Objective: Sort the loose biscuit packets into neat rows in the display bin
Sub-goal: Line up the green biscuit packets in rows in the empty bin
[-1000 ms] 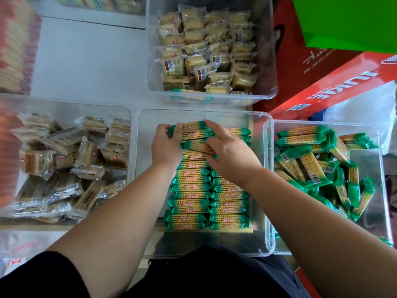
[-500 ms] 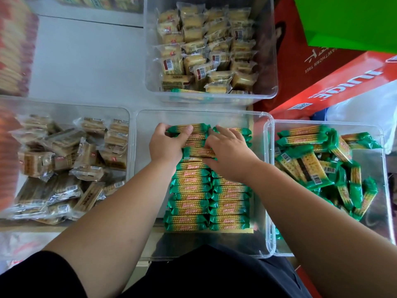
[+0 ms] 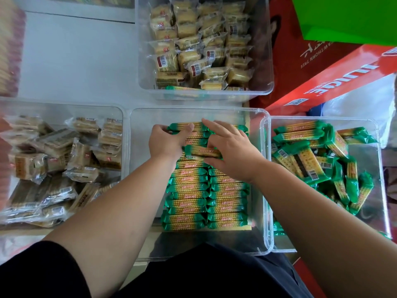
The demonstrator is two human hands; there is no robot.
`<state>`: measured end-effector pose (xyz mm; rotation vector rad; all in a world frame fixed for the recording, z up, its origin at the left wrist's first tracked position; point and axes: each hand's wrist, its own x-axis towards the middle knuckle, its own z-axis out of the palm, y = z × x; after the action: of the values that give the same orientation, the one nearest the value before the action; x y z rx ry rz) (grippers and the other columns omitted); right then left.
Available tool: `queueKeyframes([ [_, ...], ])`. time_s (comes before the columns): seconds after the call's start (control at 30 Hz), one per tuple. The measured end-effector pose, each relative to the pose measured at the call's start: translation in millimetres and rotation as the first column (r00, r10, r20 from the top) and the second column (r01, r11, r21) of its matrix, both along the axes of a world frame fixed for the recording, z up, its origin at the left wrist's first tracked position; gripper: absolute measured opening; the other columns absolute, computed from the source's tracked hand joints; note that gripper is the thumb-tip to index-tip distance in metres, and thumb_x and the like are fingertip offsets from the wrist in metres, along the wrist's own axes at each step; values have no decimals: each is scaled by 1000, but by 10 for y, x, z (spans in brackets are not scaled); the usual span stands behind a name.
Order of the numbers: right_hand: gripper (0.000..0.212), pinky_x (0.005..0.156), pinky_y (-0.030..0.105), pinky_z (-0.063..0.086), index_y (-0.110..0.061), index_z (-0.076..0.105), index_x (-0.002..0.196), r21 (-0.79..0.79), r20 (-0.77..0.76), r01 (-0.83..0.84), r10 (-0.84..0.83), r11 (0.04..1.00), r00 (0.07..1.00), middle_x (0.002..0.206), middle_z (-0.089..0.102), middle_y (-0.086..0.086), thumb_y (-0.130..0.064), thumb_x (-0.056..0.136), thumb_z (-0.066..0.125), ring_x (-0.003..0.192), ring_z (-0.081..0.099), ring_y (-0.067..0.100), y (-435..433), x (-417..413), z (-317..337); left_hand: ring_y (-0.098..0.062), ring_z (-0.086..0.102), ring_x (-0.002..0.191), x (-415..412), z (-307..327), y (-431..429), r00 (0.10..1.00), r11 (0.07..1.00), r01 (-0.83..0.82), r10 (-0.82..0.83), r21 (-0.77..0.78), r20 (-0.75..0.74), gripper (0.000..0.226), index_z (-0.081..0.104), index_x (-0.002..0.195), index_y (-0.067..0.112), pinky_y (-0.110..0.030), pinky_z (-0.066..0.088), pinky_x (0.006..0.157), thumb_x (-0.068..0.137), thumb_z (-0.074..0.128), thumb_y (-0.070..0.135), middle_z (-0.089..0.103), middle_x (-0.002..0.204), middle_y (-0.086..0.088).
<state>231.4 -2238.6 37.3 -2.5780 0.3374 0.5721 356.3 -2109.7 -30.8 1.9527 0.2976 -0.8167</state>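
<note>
The clear display bin (image 3: pixel 137 168) holds green biscuit packets (image 3: pixel 206 196) stacked in two neat rows. My left hand (image 3: pixel 165 143) grips the farthest packets of the left row, thumb on top and fingers round their left ends. My right hand (image 3: pixel 234 153) lies over the far part of the right row with its fingers spread. It holds the right end of one loose packet (image 3: pixel 199 152) between thumb and fingers. That packet lies askew across both rows. The packets under both hands are hidden.
A clear bin (image 3: pixel 322 120) on the right holds a loose heap of the same green packets (image 3: pixel 311 160). Bins of clear-wrapped biscuits stand on the left (image 3: pixel 64 160) and behind (image 3: pixel 204 39). A red juice carton (image 3: pixel 322 87) and a green bag (image 3: pixel 343 18) stand at the back right.
My left thumb has slid onto the top of the farthest packet. My right fingers drew back, then stretched forward again. The askew packet has stayed about where it was.
</note>
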Motion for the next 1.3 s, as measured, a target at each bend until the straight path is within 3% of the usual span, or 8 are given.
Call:
queueKeyframes([
  [0.3, 41, 118, 54, 16, -29, 56, 125, -119, -268, -164, 128, 979, 955, 168, -7, -13, -57, 95, 53, 153, 4, 27, -73, 123, 22, -23, 68, 87, -35, -8, 33, 951, 947, 245, -277, 208, 139, 68, 53, 107, 20, -43, 59, 76, 75, 67, 78, 66, 101, -1],
  [0.4, 44, 117, 55, 17, -30, 56, 129, -123, -296, -185, 142, 975, 945, 168, -9, -13, -58, 96, 51, 153, 4, 27, -87, 128, 18, -23, 67, 86, -34, -30, 78, 971, 974, 177, -197, 143, 134, 48, 59, 103, 15, -37, 52, 71, 95, 56, 62, 66, 92, -1],
  [0.6, 45, 118, 56, 17, -27, 54, 132, -131, -291, -181, 137, 975, 947, 168, -11, -13, -56, 97, 48, 153, 3, 28, -59, 119, -13, -21, 68, 83, -13, -11, 51, 990, 993, 81, -90, 83, 108, 31, 57, 106, 15, -37, 57, 72, 100, 60, 45, 67, 93, 1],
  [0.73, 47, 118, 55, 19, -27, 55, 133, -129, -237, -146, 112, 981, 965, 168, -5, -13, -57, 98, 47, 153, 5, 25, -36, 79, -51, -15, 65, 76, -12, 17, 50, 980, 981, 135, -154, 140, 130, 32, 53, 109, 16, -28, 46, 59, 102, 56, 47, 66, 94, -1],
  [0.83, 46, 117, 49, 19, -27, 62, 126, -173, -131, -48, 25, 984, 991, 165, 24, -6, -59, 96, 50, 150, 18, 22, -50, -33, -24, -18, 66, 81, -65, 35, 108, 972, 975, 173, -191, 140, 133, 36, 51, 114, 18, -33, 52, 63, 102, 51, 52, 67, 101, -3],
  [0.97, 29, 103, 42, 25, -24, 74, 102, -358, 125, 49, -4, 933, 992, 112, 62, -2, -47, 89, 63, 119, 44, 27, -14, -218, 75, -25, 67, 99, -254, 103, 290, 946, 956, 251, -276, 154, 173, 50, 50, 129, 22, -47, 59, 87, 93, 62, 55, 65, 117, -5],
  [1.13, 10, 92, 48, 26, -19, 74, 87, -589, 238, 140, 6, 796, 971, 93, 66, -1, -27, 81, 74, 108, 50, 35, -120, -319, 136, -32, 59, 119, -591, 197, 580, 931, 904, 365, -353, 221, -91, 84, 32, 146, 33, -53, 53, 97, 79, 56, 78, 52, 140, -5],
  [1.3, 15, 88, 44, 24, -15, 70, 87, -596, 270, 154, 16, 788, 963, 82, 71, 0, -26, 79, 77, 104, 53, 34, -270, -282, 122, -31, 55, 126, -780, 178, 820, 921, 912, 361, -314, 198, -231, 83, 28, 151, 30, -42, 48, 98, 87, 51, 77, 47, 149, -7],
])
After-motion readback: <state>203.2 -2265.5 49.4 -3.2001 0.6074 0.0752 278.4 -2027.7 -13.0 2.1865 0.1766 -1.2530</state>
